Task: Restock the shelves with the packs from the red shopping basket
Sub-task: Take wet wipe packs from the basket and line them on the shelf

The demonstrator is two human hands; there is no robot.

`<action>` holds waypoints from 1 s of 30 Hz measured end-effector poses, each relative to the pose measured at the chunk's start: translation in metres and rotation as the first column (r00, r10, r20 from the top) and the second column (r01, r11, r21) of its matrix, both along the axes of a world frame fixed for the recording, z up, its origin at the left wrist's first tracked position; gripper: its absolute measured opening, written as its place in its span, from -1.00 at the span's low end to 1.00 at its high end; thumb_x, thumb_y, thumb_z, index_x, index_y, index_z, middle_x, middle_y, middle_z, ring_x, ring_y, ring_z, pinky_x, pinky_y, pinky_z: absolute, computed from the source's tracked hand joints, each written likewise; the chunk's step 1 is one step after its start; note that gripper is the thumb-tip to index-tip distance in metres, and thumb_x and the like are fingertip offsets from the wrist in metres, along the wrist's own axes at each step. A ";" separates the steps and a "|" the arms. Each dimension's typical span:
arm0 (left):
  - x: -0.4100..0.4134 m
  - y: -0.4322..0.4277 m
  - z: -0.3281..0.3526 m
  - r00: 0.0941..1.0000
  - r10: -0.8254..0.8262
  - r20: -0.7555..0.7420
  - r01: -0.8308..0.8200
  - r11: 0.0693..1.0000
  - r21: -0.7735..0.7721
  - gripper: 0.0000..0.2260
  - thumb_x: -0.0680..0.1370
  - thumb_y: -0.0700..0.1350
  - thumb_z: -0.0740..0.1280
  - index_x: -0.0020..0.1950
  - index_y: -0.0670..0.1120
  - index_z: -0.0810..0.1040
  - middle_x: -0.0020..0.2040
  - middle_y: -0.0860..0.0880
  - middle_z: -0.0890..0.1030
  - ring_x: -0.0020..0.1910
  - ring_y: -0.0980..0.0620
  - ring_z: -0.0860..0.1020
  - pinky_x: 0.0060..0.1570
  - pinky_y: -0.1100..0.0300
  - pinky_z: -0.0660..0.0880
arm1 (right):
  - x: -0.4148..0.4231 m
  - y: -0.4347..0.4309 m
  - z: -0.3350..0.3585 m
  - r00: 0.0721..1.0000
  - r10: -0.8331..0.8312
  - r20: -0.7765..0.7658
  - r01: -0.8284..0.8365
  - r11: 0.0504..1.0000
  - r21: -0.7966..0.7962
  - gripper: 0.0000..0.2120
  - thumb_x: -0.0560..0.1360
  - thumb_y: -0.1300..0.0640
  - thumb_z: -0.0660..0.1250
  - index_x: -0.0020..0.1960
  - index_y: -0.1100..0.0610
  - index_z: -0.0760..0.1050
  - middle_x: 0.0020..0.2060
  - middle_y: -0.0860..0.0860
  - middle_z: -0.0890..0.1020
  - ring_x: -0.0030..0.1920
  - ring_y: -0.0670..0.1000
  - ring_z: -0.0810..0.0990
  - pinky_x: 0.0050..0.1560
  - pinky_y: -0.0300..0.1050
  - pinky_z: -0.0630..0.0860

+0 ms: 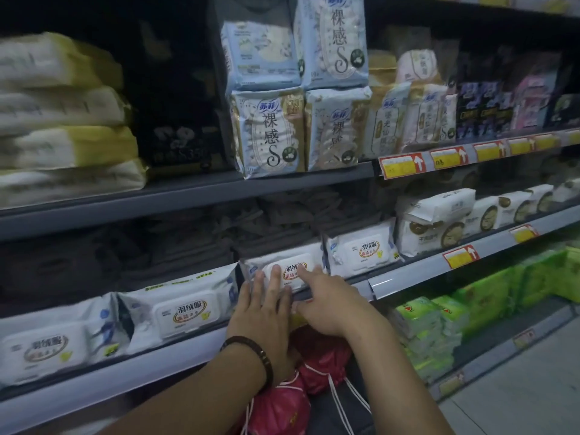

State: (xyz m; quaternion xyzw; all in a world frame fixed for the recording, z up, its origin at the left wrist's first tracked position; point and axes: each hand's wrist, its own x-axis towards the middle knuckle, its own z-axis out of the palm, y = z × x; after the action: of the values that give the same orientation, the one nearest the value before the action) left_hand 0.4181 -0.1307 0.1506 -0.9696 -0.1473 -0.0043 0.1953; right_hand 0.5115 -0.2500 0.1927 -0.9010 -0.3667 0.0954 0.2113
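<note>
Left grip (266,306) and right grip (326,301), both open and flat-fingered, are pressing the wipes pack (309,257) inward, seemingly seating it on the shelf (408,274).

The wipes packs (175,290) are wrapped in glossy, crinkled plastic film, each with a smooth hard-plastic lid (188,312) (its sheen is duller than the film's), and the green packs (423,321) have the same shiny film. The shelf edge (417,274) looks like smooth, matt grey painted metal, and its tags (401,166) are glossy. The bracelet (254,350) is of dark, faintly polished beads, perhaps wood, while the red bags (323,356) look like soft matt cloth with white woven cords (339,400).
</note>
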 end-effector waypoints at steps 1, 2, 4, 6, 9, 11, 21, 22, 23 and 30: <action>0.001 0.000 0.001 1.000 0.000 -0.004 0.000 1.000 -0.001 -0.04 0.57 0.35 0.15 0.67 -0.12 -0.32 0.57 -0.27 -0.52 0.59 -0.37 -0.40 0.58 -0.30 -0.28 | 0.001 0.001 -0.001 1.000 -0.003 -0.003 0.003 1.000 -0.010 -0.25 0.64 -0.15 0.28 0.72 -0.14 -0.01 0.72 0.04 -0.01 0.69 0.13 0.09 0.61 0.28 0.14; 0.002 0.001 0.001 1.000 0.000 -0.003 0.000 1.000 -0.012 -0.04 0.56 0.34 0.17 0.67 -0.12 -0.32 0.57 -0.26 -0.52 0.60 -0.37 -0.40 0.58 -0.31 -0.29 | 0.002 0.002 -0.001 1.000 -0.003 -0.012 0.003 1.000 -0.014 -0.24 0.63 -0.16 0.28 0.72 -0.14 -0.01 0.73 0.04 -0.02 0.69 0.14 0.09 0.61 0.29 0.14; 0.002 0.004 0.000 1.000 -0.001 -0.013 0.001 1.000 -0.024 -0.03 0.55 0.31 0.21 0.68 -0.10 -0.32 0.57 -0.23 -0.53 0.60 -0.34 -0.40 0.56 -0.32 -0.30 | 0.004 0.004 -0.001 0.999 -0.004 -0.037 0.003 1.000 -0.014 -0.22 0.63 -0.16 0.29 0.72 -0.13 -0.03 0.72 0.07 -0.04 0.69 0.16 0.09 0.61 0.29 0.15; -0.003 0.008 0.002 1.000 -0.014 -0.015 0.014 1.000 -0.020 -0.03 0.55 0.29 0.23 0.68 -0.08 -0.31 0.58 -0.20 -0.53 0.61 -0.29 -0.40 0.55 -0.33 -0.30 | 0.002 0.007 0.002 0.999 -0.019 -0.037 0.018 0.999 -0.034 -0.23 0.63 -0.16 0.28 0.72 -0.09 -0.01 0.72 0.10 0.00 0.68 0.18 0.13 0.60 0.28 0.17; -0.017 0.008 0.010 0.997 -0.063 0.033 0.063 0.998 -0.007 -0.12 0.60 0.22 0.20 0.69 -0.10 -0.26 0.62 -0.18 -0.46 0.63 -0.22 -0.39 0.57 -0.27 -0.30 | -0.010 0.011 0.010 0.996 -0.056 0.073 0.063 0.992 -0.111 -0.36 0.63 -0.18 0.25 0.66 -0.08 0.19 0.62 0.10 0.30 0.60 0.21 0.27 0.56 0.29 0.20; -0.033 0.008 0.014 0.989 -0.102 0.103 0.102 0.995 -0.002 -0.16 0.60 0.17 0.20 0.69 -0.09 -0.21 0.64 -0.20 -0.40 0.64 -0.19 -0.37 0.57 -0.23 -0.29 | -0.023 0.014 0.017 0.991 -0.035 0.130 0.052 0.990 -0.128 -0.48 0.64 -0.12 0.25 0.57 -0.03 0.35 0.52 0.08 0.44 0.53 0.19 0.37 0.52 0.25 0.26; -0.147 0.067 -0.024 0.950 0.144 0.275 -0.115 0.986 -0.119 0.00 0.09 0.09 0.48 0.55 -0.08 0.45 0.60 -0.26 0.31 0.50 -0.37 0.32 0.33 -0.40 0.22 | -0.112 0.069 0.001 0.963 0.255 0.090 -0.239 0.958 -0.158 -0.26 0.59 0.20 0.28 0.69 0.03 0.05 0.68 0.19 0.03 0.62 0.26 0.22 0.55 0.22 0.30; -0.150 0.071 -0.022 0.956 0.157 0.248 -0.132 0.985 -0.113 0.01 0.08 0.13 0.46 0.55 -0.08 0.46 0.61 -0.26 0.30 0.51 -0.37 0.31 0.33 -0.40 0.20 | -0.119 0.073 -0.003 0.962 0.254 0.101 -0.229 0.951 -0.210 -0.16 0.61 0.17 0.28 0.72 0.05 -0.14 0.70 0.20 -0.15 0.67 0.26 0.08 0.60 0.25 0.21; -0.152 0.073 -0.021 0.963 0.145 0.226 -0.121 0.986 -0.118 0.01 0.10 0.16 0.43 0.56 -0.09 0.44 0.63 -0.26 0.24 0.54 -0.38 0.28 0.36 -0.40 0.18 | -0.123 0.077 -0.007 0.961 0.248 0.121 -0.213 0.946 -0.246 -0.10 0.62 0.12 0.29 0.71 0.06 -0.26 0.69 0.21 -0.25 0.69 0.27 -0.02 0.61 0.28 0.14; -0.139 0.077 0.000 0.978 0.196 0.068 -0.188 0.976 -0.112 0.04 0.42 0.20 0.25 0.64 0.04 -0.42 0.56 -0.13 -0.58 0.57 -0.28 -0.49 0.51 -0.34 -0.38 | -0.125 0.091 -0.014 0.969 0.204 0.138 -0.156 0.943 -0.294 -0.01 0.61 0.12 0.29 0.67 0.11 -0.43 0.65 0.21 -0.39 0.70 0.20 -0.20 0.65 0.30 -0.01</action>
State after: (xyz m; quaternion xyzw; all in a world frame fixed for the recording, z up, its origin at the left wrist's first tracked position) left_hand 0.2788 -0.0536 0.1502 -0.9588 -0.2480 -0.0159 0.1375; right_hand 0.3868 -0.1590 0.1783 -0.8892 -0.4468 0.0899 0.0406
